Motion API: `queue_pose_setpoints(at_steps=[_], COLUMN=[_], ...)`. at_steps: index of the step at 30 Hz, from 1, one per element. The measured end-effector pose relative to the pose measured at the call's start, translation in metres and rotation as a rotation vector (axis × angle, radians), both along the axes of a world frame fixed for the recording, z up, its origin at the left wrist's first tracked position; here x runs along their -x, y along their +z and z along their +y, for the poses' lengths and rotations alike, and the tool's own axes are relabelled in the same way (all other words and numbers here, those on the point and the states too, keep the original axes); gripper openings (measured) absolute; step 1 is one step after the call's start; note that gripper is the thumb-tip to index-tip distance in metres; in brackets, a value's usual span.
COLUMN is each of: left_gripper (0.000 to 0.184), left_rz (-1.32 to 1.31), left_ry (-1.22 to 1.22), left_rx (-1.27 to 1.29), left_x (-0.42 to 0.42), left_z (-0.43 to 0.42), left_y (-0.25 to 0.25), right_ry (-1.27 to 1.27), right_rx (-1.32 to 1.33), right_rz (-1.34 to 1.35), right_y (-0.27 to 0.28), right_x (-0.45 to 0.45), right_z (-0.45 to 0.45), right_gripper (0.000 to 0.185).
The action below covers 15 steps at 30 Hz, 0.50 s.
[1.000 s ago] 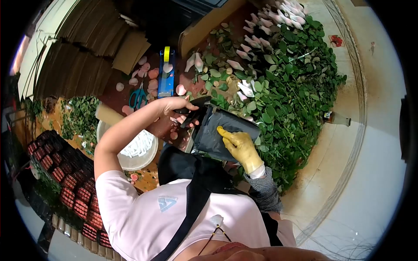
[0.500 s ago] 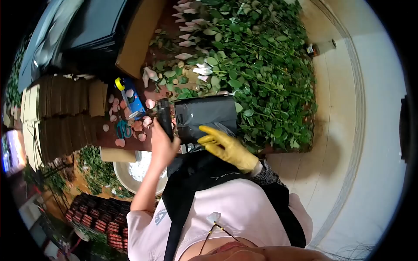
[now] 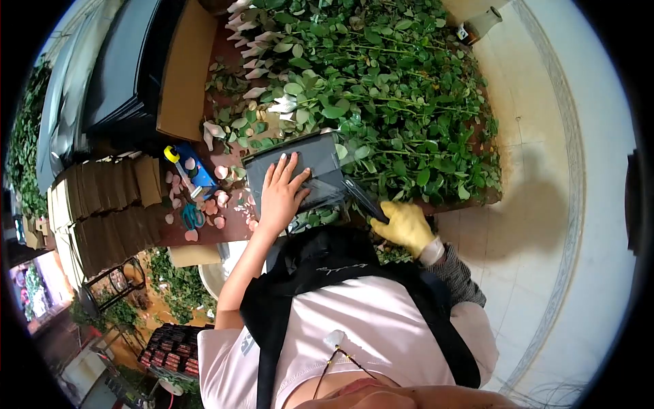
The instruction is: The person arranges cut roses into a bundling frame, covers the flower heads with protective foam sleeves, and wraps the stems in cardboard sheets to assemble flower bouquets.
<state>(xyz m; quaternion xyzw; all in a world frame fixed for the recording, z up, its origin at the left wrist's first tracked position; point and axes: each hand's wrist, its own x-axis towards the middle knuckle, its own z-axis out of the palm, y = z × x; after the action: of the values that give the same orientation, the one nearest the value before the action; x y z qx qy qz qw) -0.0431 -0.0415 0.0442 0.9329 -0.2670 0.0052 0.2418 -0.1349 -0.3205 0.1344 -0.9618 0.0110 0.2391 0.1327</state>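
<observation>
My left hand, bare, lies with its fingers spread on a dark grey wrapped packet. In a yellow glove, my right hand is closed on the end of a black stapler-like tool, whose other end points up and left to the packet's right edge. Pink-white rosebuds in sleeves lie above the packet, their leafy green stems reaching to the right. One loose bud rests left of the packet's top corner.
On the left are a blue tape dispenser, teal scissors, scattered petals and stacked brown cardboard. A cardboard panel stands behind them. A pale tub is below the table edge, and a glass bottle is at upper right.
The black tool has passed from my left hand to my gloved right hand. My left hand has opened onto the packet, which is now tilted. The view has shifted, moving the stems left and up.
</observation>
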Motion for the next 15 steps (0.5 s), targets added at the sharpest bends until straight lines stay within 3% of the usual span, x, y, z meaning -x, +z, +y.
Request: queue_pose_setpoints(at_steps=[2, 3, 4, 6, 7, 8, 10, 11, 12, 14, 15], left_gripper=[0.039, 0.036, 0.036, 0.031, 0.031, 0.03, 0.029, 0.028, 0.027, 0.026, 0.025], left_rz=[-0.007, -0.012, -0.019, -0.003, -0.006, -0.014, -0.012, -0.011, -0.012, -0.021, -0.02], left_ry=[0.001, 0.007, 0.002, 0.016, 0.029, 0.03, 0.049, 0.049, 0.051, 0.071, 0.055], left_rx=[0.009, 0.028, 0.02, 0.028, 0.019, 0.022, 0.021, 0.021, 0.02, 0.008, 0.014], left_x=[0.001, -0.001, -0.002, -0.001, -0.002, -0.003, 0.0, 0.0, 0.0, -0.001, -0.001], left_z=[0.0, 0.0, -0.002, -0.002, -0.001, -0.001, -0.003, -0.004, -0.004, -0.003, -0.003], left_y=[0.0, 0.0, 0.0, 0.0, 0.0, 0.0, 0.0, 0.001, 0.001, 0.0, 0.0], right_ry=[0.141, 0.09, 0.031, -0.173, -0.091, -0.072, 0.236, 0.248, 0.269, 0.136, -0.03], right_rx=[-0.046, -0.173, -0.418, -0.741, -0.674, -0.675, -0.676, -0.592, -0.593, -1.058, -1.145], right_rz=[-0.128, -0.067, 0.035, 0.59, 0.702, 0.706, 0.507, 0.578, 0.586, 0.617, 0.694], right_y=[-0.011, -0.023, -0.049, -0.059, -0.061, -0.075, -0.113, -0.033, -0.042, -0.079, -0.097], right_x=[-0.019, -0.032, -0.043, -0.062, -0.069, -0.071, -0.069, -0.084, -0.083, -0.076, -0.063], right_z=[-0.01, -0.012, -0.025, -0.027, -0.03, -0.034, -0.046, -0.022, -0.025, -0.03, -0.025], right_gripper=[0.037, 0.037, 0.045, 0.055, 0.062, 0.062, 0.062, 0.06, 0.06, 0.055, 0.048])
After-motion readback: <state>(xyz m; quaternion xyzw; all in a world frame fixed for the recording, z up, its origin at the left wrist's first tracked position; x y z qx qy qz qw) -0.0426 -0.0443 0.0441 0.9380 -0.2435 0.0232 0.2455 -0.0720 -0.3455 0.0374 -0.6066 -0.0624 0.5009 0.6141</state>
